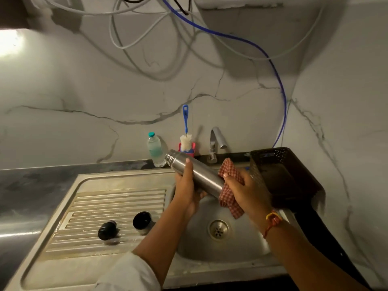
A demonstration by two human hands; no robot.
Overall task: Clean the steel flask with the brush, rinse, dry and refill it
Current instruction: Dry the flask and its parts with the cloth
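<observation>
Over the sink basin (195,244) the steel flask (206,179) lies tilted, mouth toward 10 o'clock, base toward 4. The left hand (186,185) has its fingers curled round the middle; the right hand (244,186) clamps the checked cloth (230,199) round the base. Drying will likely go best by twisting the flask inside the cloth, working toward the mouth

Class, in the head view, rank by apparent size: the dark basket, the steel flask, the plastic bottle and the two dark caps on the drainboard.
1. dark basket
2. steel flask
3. plastic bottle, farther from the camera
4. cap beside the forearm and other cap: alike, not ranked
</observation>
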